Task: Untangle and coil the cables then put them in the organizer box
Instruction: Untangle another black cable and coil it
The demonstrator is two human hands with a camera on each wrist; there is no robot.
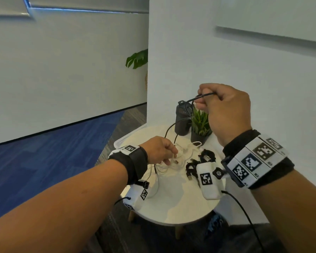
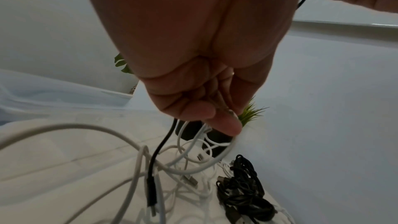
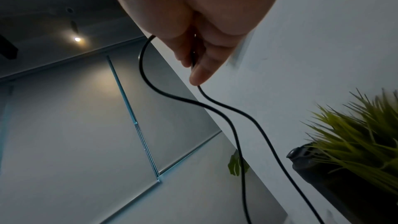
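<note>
A tangle of white cables (image 1: 181, 162) lies on the small round white table (image 1: 173, 201). My left hand (image 1: 171, 157) is low over it, and its thumb and fingers pinch a white cable loop (image 2: 217, 157). My right hand (image 1: 202, 99) is raised above the table and pinches a black cable (image 1: 169, 129); two strands (image 3: 228, 115) hang down from it. The black cable's plug end (image 2: 150, 193) dangles among the white cables. Two coiled black cable bundles (image 1: 206, 156) lie on the right of the table. A clear plastic box (image 1: 121, 140) sits at the table's left edge.
A small potted grass plant (image 1: 201, 125) and a dark cylindrical object (image 1: 181, 119) stand at the back of the table, under my right hand. A white wall (image 1: 244, 70) runs close behind and to the right. Blue carpet (image 1: 44, 157) lies left.
</note>
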